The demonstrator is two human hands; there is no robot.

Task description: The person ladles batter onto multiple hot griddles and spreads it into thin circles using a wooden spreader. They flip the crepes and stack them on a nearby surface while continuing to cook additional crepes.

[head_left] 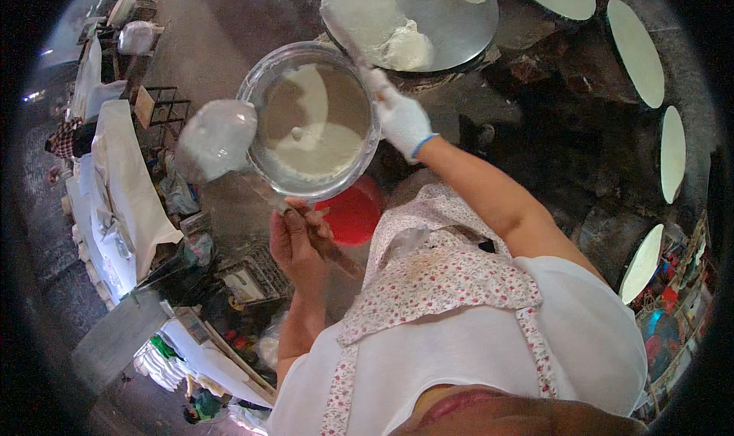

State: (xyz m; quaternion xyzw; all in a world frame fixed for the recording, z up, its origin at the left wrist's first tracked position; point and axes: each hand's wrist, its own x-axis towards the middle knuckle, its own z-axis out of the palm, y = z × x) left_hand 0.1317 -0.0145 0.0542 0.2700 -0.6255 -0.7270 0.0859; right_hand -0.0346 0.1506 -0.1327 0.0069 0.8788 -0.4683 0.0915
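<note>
My right hand (pixel 404 120), in a white glove with a blue cuff, closes round a long pale stick (pixel 353 42) reaching along the left edge of a round griddle (pixel 447 27). White batter (pixel 409 46) lies in a thick lump there, with a thinner coat around a bare grey patch. My bare left hand (pixel 294 241) is closed on the handle of a ladle (pixel 220 136), whose pale, rounded head looks blurred. Between my hands stands a wide basin (pixel 371 149) holding off-white liquid batter (pixel 313 123). What the ladle's head contains I cannot make out.
A red bucket (pixel 353 214) sits below the basin, near my apron. Several pale round discs (pixel 637 52) curve along the right side. At the left are cloth-covered tables (pixel 126 184) and a small rack (pixel 164 107). Another person (pixel 205 405) is at the lower left.
</note>
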